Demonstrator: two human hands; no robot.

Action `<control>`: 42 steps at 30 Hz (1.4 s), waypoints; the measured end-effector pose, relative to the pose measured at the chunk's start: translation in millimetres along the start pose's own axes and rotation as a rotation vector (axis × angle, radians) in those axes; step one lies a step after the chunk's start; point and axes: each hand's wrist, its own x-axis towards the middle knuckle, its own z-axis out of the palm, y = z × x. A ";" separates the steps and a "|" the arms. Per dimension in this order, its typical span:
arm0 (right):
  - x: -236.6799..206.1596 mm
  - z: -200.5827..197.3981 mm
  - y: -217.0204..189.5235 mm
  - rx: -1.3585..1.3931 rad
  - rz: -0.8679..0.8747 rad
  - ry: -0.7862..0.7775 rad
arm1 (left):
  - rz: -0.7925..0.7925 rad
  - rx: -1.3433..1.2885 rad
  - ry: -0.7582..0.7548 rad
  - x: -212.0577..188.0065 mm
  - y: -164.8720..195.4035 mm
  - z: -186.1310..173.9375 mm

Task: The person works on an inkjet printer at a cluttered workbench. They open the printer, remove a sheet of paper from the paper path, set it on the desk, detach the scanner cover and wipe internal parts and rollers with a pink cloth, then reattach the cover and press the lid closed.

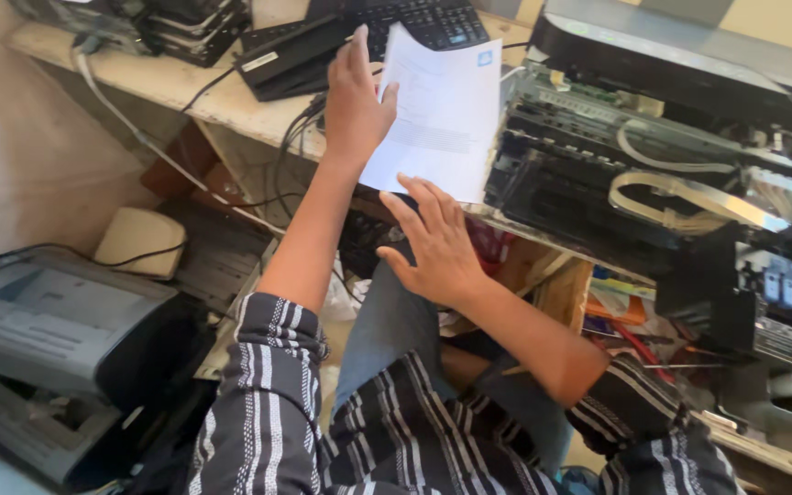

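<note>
**benchguy:** So the sheet of white paper (442, 115) is up against the front edge of the workbench (185, 82), just left of the opened-up printer (653, 165) with its lid off and ribbon cables showing. My left hand (355, 105) has it by the left edge, thumb in front and fingers behind, a light pinch. My right hand (437, 247) is spread flat and loose just under the bottom edge, touching it at most with the fingertips, gripping nothing.

**inkfixer:** 1 hand only? That'll flop.

**benchguy:** Yeah, my guess is it goes best if the right hand comes up under the lower corner so 2 points carry it, and I keep it flat and clear of those exposed cables. No squeezing, or it creases.

**inkfixer:** What else is around?

**benchguy:** Black keyboard (414, 18) behind the sheet, a grey printer (57, 339) down on the floor to my left.
</note>
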 end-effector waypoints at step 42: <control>-9.4 -1.5 32.0 -0.247 0.089 -0.318 | -0.407 -0.298 0.042 -132.5 53.9 -24.9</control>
